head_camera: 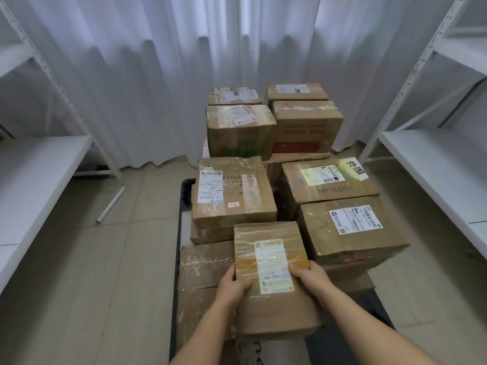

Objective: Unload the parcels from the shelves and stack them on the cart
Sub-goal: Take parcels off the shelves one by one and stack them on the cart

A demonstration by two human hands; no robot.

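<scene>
A small taped cardboard parcel point(266, 243) with a white label on top sits at the near end of the dark cart point(181, 206). My left hand point(233, 284) grips its near left edge and my right hand point(308, 275) grips its near right edge. It rests on a larger flat box point(203, 267) and a low box beneath. Several other labelled parcels are stacked on the cart beyond it, among them a left box point(234, 191), a right box point(350, 227) and a box with a yellow note point(329, 177).
White metal shelves stand on the left point(39, 164) and on the right point(434, 159), their near boards bare. White curtains point(158, 75) hang behind the cart. A pale tube point(110, 204) lies on the tiled floor at the left.
</scene>
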